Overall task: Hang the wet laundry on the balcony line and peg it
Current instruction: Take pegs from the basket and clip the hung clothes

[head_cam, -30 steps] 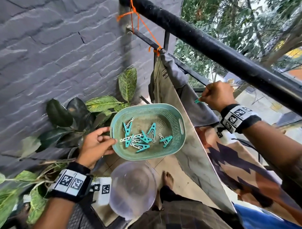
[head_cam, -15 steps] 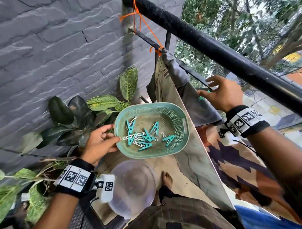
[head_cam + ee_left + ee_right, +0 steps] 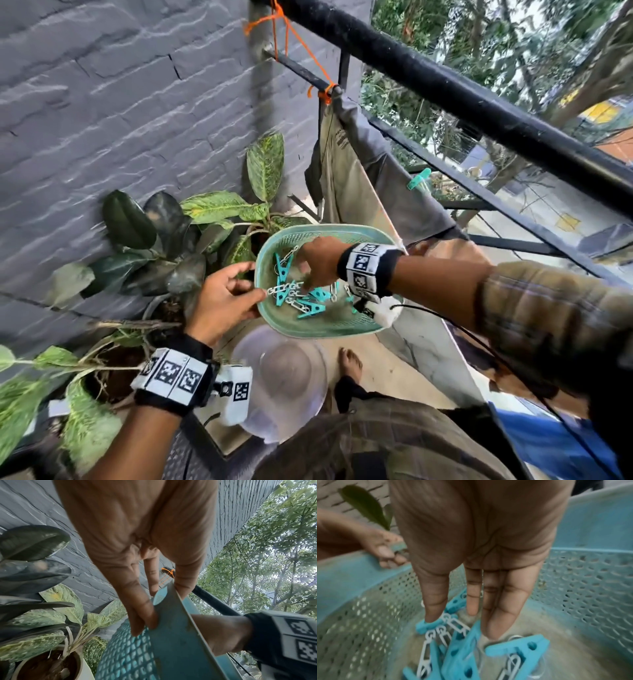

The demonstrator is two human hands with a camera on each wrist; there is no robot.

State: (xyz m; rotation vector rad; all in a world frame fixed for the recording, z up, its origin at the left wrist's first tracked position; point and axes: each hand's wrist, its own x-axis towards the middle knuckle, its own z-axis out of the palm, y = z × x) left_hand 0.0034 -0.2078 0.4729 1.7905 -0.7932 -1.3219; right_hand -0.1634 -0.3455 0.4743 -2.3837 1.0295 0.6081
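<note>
My left hand (image 3: 229, 298) grips the rim of a teal perforated basket (image 3: 329, 330), thumb inside and fingers under the rim (image 3: 173, 626). Several teal clothes pegs (image 3: 310, 306) lie in the basket's bottom. My right hand (image 3: 317, 263) is down inside the basket with straight fingers (image 3: 498, 609) touching the pegs (image 3: 510, 650), holding none. A grey-olive garment (image 3: 380, 178) hangs over the lower balcony rail, with one teal peg (image 3: 418, 179) clipped on it. A brown patterned cloth (image 3: 455, 250) hangs to its right.
A thick black top rail (image 3: 479, 102) crosses overhead, with orange cord (image 3: 301, 44) tied near the grey brick wall (image 3: 120, 102). Potted plants (image 3: 191, 222) stand at left. A clear plastic tub (image 3: 284, 380) sits on the floor by my bare foot (image 3: 350, 363).
My right hand let go of the peg on the hanging garment, left it clipped there, and came down into the basket. The left hand kept holding the basket.
</note>
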